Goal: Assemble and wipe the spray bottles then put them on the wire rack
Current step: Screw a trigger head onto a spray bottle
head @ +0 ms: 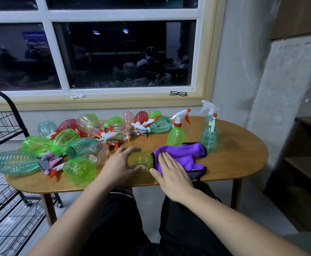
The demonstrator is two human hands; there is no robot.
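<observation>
My left hand (120, 163) curls around a green bottle (141, 159) lying on its side at the table's front edge. My right hand (171, 170) lies flat, fingers straight, on a purple cloth (186, 152) draped against that bottle. Behind the cloth stand an assembled green spray bottle (177, 133) and an assembled teal spray bottle (209, 133). A heap of loose bottles (71, 145) in green, teal, pink and red, mixed with white and orange spray heads (106, 134), covers the table's left half. The black wire rack (1, 145) stands at the left.
The oval wooden table (239, 156) has bare room at its right end. A window sill behind holds black glasses (178, 93) and a crumpled tissue (77, 95). A dark wooden shelf (304, 159) stands at the right. My legs are under the table's front edge.
</observation>
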